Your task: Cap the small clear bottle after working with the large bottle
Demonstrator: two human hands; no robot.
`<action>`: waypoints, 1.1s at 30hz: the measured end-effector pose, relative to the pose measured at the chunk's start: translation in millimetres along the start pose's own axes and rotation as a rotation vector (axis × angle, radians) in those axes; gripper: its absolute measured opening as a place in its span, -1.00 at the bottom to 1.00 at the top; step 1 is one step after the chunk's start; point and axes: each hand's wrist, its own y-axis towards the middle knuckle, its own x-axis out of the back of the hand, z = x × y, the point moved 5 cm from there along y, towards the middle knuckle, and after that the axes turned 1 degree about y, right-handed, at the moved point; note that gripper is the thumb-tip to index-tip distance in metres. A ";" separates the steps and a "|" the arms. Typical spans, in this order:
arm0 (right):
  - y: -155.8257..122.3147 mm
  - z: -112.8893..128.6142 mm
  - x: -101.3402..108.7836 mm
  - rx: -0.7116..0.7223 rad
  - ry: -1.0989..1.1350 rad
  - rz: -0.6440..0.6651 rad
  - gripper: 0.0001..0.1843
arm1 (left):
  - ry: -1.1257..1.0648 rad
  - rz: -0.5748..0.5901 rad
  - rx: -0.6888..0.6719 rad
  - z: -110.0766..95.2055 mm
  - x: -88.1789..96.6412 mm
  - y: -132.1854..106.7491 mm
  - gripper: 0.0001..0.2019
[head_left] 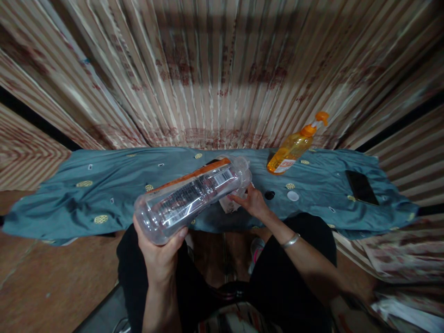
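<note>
Slanting over the bench (121,203), the clear bottle (190,196) could slip if its glossy base turns within the left hand (157,256) clamped round it, for I cannot tell whether the right hand (254,202) grips the neck, while rumpled teal fabric (65,203) lies below and pleated curtains (208,83) hang behind.

Clear bottle (194,196) in glossy plastic, tabletop cover (121,185) in wrinkled cloth
The pump bottle (292,148) looks smooth, shiny plastic; the bracelet (291,241), polished metal; the curtain (215,60), pleated cloth.

Room L side of cloth (62,203); clear btl (187,196) blocks ctr, pump btl (292,148) R rear.
</note>
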 end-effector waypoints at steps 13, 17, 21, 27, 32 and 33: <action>0.0 -0.6 0.3 0.030 0.001 -0.023 -0.42 | 0.048 -0.007 0.002 -1.2 0.5 -0.8 -0.04; 0.8 -1.8 -0.8 0.019 -0.021 -0.021 -0.41 | 0.065 -0.005 0.012 1.3 2.5 -1.0 -0.03; 1.1 -3.1 -1.3 0.002 -0.036 -0.017 -0.41 | 0.064 -0.003 0.007 1.9 2.5 -0.9 -0.02; 0.8 -1.6 -0.3 0.021 -0.014 -0.018 -0.41 | 0.064 0.006 -0.001 0.8 1.2 -0.7 -0.03; 0.6 -0.5 -0.1 0.013 -0.043 -0.023 -0.42 | 0.057 -0.005 0.003 0.3 1.2 -0.6 -0.01; 0.5 -0.2 0.0 0.014 -0.041 -0.025 -0.42 | 0.056 -0.008 0.003 0.1 1.2 -0.6 0.00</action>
